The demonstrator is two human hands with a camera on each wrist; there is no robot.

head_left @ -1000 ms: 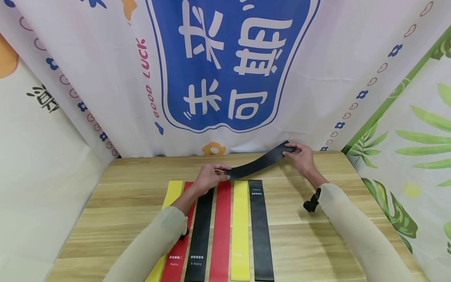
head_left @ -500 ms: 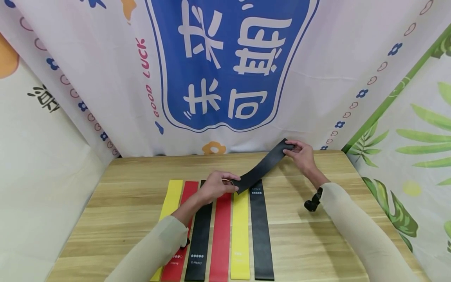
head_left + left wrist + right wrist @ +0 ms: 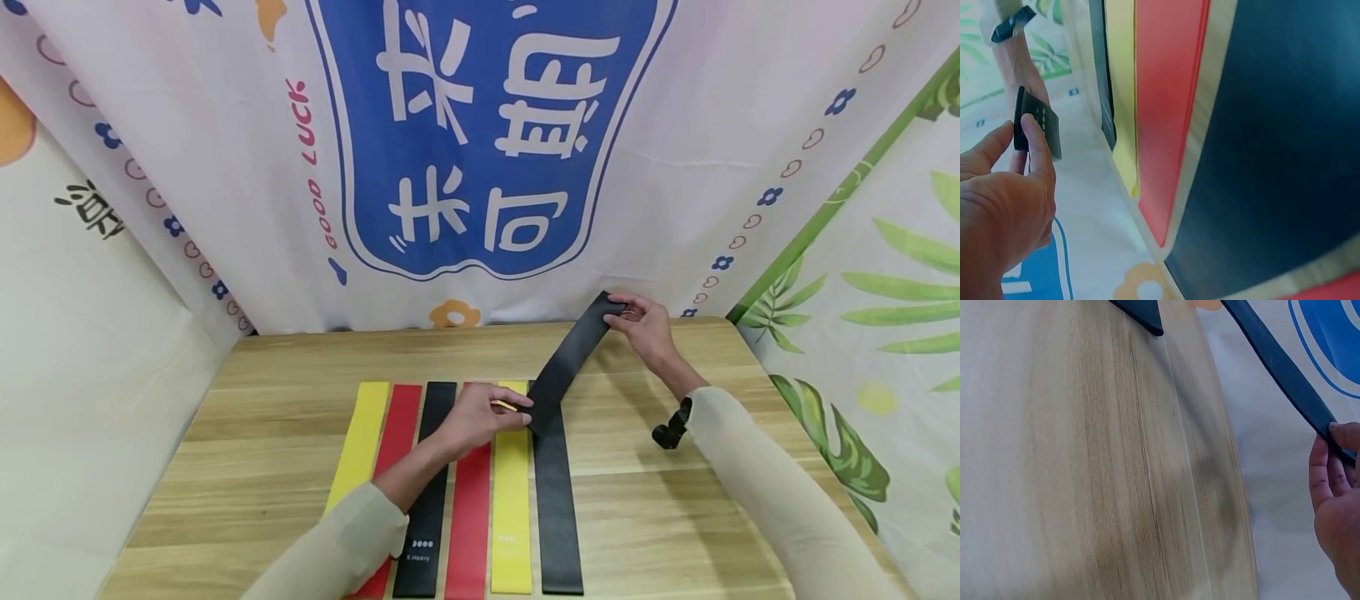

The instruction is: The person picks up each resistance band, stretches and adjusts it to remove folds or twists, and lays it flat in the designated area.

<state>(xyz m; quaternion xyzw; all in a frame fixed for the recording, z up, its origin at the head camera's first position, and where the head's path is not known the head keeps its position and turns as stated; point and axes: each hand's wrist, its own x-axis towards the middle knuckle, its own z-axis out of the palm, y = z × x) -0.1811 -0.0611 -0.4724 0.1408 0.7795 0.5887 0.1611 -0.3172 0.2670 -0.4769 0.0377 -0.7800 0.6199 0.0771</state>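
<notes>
A black resistance band (image 3: 570,358) slants between my two hands, raised above the table. My left hand (image 3: 483,417) pinches its lower end, over the top of the rightmost black band (image 3: 557,508) on the table. Higher up and to the right, my right hand (image 3: 643,329) pinches the other end between thumb and fingers. In the left wrist view, white dots show on the held band (image 3: 1047,128) beside my fingers. The right wrist view has the held band (image 3: 1291,381) running up and away from my right hand (image 3: 1341,481).
Several flat bands lie side by side on the wooden table (image 3: 247,433): a yellow band (image 3: 512,500), a red band (image 3: 468,517), a black band (image 3: 422,517), another red band (image 3: 397,433) and another yellow band (image 3: 363,433). A printed curtain (image 3: 660,208) hangs behind the table's far edge.
My left hand has moved right and toward me with its end of the band, from above the red band to the rightmost black one. My right hand has stayed nearly still; the band slopes more steeply.
</notes>
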